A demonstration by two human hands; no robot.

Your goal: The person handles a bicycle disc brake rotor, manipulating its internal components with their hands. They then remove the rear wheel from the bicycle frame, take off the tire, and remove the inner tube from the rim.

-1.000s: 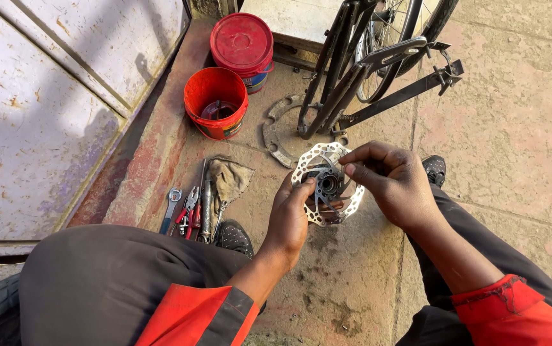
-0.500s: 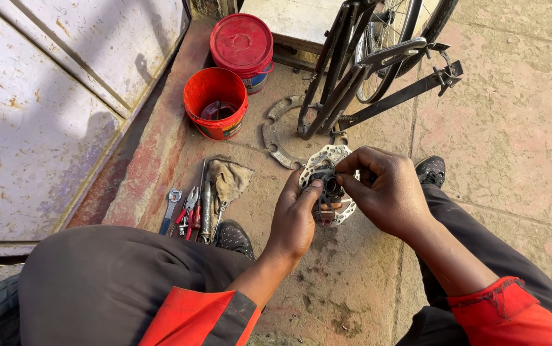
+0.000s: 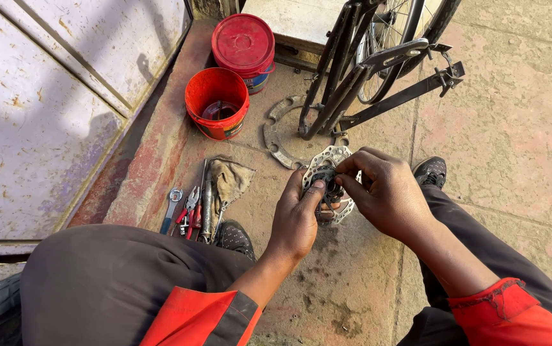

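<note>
A silver perforated brake disc on a dark hub (image 3: 328, 168) is held between both hands above the concrete ground. My left hand (image 3: 297, 218) grips its lower left side, thumb and fingers on the dark centre. My right hand (image 3: 385, 192) holds the right side, fingertips pinching at the centre. Most of the hub is hidden behind my fingers. I am squatting, with my knees on either side.
An open red bucket (image 3: 217, 102) and a lidded red bucket (image 3: 245, 43) stand ahead on the left. Wrenches and pliers (image 3: 189, 208) lie by a rag (image 3: 228, 179). A metal ring (image 3: 282, 131) lies under a bicycle's rear stand (image 3: 353, 77). A painted metal door (image 3: 39, 96) is on the left.
The disc and both hands have shifted slightly down and left. My fingers have closed tighter over the hub, so less of the disc shows.
</note>
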